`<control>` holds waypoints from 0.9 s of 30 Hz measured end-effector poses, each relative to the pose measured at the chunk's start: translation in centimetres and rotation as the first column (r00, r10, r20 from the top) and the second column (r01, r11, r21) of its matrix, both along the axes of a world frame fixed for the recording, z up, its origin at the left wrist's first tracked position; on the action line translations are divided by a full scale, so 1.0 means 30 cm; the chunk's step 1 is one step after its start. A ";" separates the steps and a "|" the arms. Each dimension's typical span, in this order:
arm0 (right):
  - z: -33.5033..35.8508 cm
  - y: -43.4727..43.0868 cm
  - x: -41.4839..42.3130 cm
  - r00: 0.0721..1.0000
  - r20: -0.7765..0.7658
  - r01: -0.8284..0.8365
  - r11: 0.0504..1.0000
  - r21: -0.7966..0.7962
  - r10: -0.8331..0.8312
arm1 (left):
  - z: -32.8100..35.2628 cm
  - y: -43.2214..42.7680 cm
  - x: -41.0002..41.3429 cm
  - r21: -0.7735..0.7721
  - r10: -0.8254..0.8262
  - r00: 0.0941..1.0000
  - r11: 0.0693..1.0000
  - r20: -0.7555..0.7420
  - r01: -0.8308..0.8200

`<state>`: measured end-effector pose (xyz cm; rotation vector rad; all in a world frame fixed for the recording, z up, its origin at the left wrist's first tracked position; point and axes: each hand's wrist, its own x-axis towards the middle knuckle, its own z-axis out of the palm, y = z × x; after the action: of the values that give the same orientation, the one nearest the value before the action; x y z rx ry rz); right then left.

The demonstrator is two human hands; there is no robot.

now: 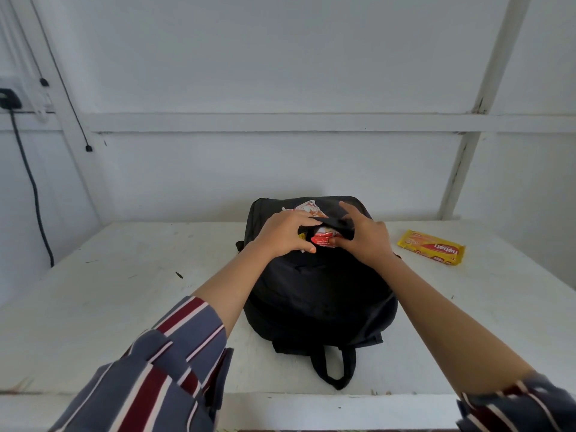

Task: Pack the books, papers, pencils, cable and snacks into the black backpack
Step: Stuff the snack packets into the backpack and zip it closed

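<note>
- Backpack (318,294) lies flat on white table (124,307), under both hands, carry loop toward the person.
- L hand (285,233) grasps the pocket's near edge, fingers curled over the black fabric.
- R hand (363,236) pinches the pocket flap, index finger raised, thumb by the red snack (324,237).
- Red snack sits in the pocket opening btwn the hands; a white/orange packet (307,209) shows just beyond L fingers.
- Yellow biscuit pack (431,247) on table, well right of R hand, apart from the bag.

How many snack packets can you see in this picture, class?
3: a yellow packet on the table right of the backpack, a red one in its pocket opening, a white-orange one behind. Others may be hidden inside.
</note>
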<state>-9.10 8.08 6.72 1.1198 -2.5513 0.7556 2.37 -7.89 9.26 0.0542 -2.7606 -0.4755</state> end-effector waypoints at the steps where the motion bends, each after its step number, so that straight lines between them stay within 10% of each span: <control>1: 0.002 0.001 -0.003 1.000 0.002 -0.013 1.000 -0.002 0.013 | 0.005 -0.006 0.001 0.026 -0.012 1.000 1.000 0.017 0.012; 7: 0.008 0.000 -0.017 0.982 0.107 -0.153 0.987 -0.042 0.156 | 0.034 -0.038 0.008 0.092 -0.070 0.992 0.994 0.101 0.061; 19: 0.030 -0.110 -0.004 0.996 -0.060 0.060 0.998 0.022 -0.059 | 0.059 -0.053 0.006 0.129 -0.094 0.991 0.988 0.093 0.082; 27: 0.042 -0.041 -0.060 0.980 0.159 -0.127 0.991 0.035 0.120 | 0.060 -0.055 0.005 0.120 -0.115 0.988 0.988 0.105 0.102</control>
<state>-10.90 6.86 7.98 1.2917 -2.6591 0.8508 2.52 -9.54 11.05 -0.0442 -2.8541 -0.6786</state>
